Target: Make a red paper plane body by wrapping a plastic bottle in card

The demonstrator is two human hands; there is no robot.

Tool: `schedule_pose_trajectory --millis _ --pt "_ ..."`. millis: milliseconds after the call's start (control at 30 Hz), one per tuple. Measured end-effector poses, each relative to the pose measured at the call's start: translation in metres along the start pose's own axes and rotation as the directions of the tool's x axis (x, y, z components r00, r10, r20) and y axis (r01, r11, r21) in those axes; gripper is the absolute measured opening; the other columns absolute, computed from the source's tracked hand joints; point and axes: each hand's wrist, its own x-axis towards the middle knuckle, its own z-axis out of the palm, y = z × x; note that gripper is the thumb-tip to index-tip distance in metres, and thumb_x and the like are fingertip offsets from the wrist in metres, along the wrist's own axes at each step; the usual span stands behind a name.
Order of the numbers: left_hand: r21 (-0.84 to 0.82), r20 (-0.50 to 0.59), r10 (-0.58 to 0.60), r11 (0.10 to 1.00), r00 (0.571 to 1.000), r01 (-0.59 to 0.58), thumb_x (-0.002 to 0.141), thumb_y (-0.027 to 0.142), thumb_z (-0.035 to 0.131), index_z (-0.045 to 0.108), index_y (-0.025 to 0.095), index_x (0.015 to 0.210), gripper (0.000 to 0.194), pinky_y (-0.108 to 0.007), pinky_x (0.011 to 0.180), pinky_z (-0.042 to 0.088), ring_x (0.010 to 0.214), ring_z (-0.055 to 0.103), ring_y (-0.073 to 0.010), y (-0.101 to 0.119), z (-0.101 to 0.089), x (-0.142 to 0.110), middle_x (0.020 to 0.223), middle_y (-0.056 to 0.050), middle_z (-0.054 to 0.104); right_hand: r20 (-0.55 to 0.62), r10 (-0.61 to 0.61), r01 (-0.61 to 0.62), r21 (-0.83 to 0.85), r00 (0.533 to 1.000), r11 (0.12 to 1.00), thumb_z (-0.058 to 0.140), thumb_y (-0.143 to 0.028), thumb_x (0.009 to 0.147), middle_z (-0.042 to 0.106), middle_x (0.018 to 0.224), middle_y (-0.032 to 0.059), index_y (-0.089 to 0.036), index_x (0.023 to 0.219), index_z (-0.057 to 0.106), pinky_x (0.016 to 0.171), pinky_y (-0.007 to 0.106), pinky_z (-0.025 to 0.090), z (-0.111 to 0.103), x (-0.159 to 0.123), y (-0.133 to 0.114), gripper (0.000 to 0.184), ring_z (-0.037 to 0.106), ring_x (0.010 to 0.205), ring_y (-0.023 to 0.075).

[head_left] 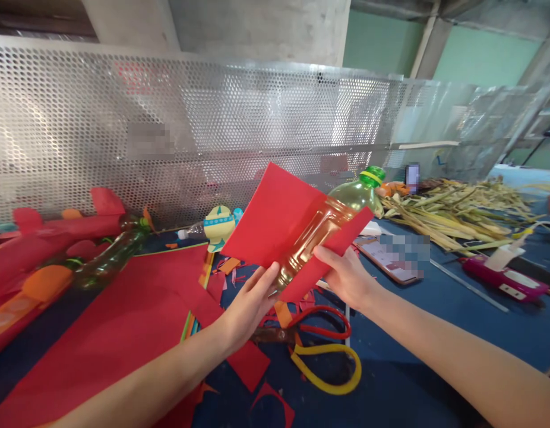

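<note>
I hold a clear greenish plastic bottle [341, 208] with a green cap up over the table, lying in a folded sheet of red paper [275, 220]. My left hand [248, 306] grips the lower left edge of the red paper and the bottle's base. My right hand [346, 276] grips the right flap of the paper, thumb on top. Below my hands lie scissors [322, 348] with one red and one yellow handle.
A large red sheet [123, 321] covers the blue table [435, 333] at left, with paper-wrapped bottles [79, 249] beyond it. A phone [391, 258], dried leaves [453, 211] and a pink glue gun [502, 276] lie at right. A perforated metal screen [212, 131] stands behind.
</note>
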Motion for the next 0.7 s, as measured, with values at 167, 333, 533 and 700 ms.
schedule_pose_trajectory --millis 167,333,533,700 --pt "-0.152 -0.091 -0.021 0.988 0.996 0.007 0.07 0.041 0.079 0.068 0.019 0.091 0.031 -0.031 0.087 0.051 0.102 0.066 -0.0222 -0.001 0.002 -0.001 0.101 -0.005 0.073 0.001 0.056 -0.056 -0.01 0.998 0.998 0.08 -0.038 0.068 0.071 0.102 0.0045 -0.031 0.124 0.056 0.082 0.047 0.055 -0.001 0.0 0.003 0.061 0.067 0.092 0.0276" --pt "-0.14 -0.151 0.043 0.988 0.988 -0.065 0.061 0.035 0.085 0.064 0.019 0.065 0.027 -0.026 0.081 0.051 0.08 0.067 -0.0145 -0.005 -0.002 0.003 0.074 0.002 0.07 -0.008 0.068 -0.068 0.0 0.998 0.998 0.08 -0.033 0.069 0.073 0.095 0.0029 -0.032 0.124 0.056 0.081 0.047 0.055 -0.009 0.003 0.003 0.06 0.069 0.086 0.0261" --pt "0.008 -0.117 0.039 0.999 0.992 -0.038 0.07 0.041 0.078 0.07 0.019 0.074 0.024 -0.033 0.093 0.048 0.098 0.066 -0.0228 -0.006 -0.007 0.002 0.085 -0.002 0.074 -0.018 0.05 -0.05 0.018 0.999 0.999 0.08 -0.029 0.069 0.073 0.097 0.0025 -0.031 0.124 0.056 0.083 0.045 0.055 -0.007 0.004 0.003 0.06 0.069 0.089 0.0251" --pt "0.219 -0.044 0.121 0.97 0.992 -0.108 0.074 0.052 0.071 0.071 0.02 0.099 0.041 -0.042 0.101 0.044 0.115 0.059 -0.0297 -0.005 -0.009 0.001 0.107 -0.007 0.074 -0.018 0.066 -0.065 0.048 0.998 0.997 0.083 -0.031 0.064 0.073 0.096 0.0028 -0.029 0.12 0.058 0.081 0.045 0.056 0.005 0.002 0.0 0.062 0.069 0.089 0.0265"
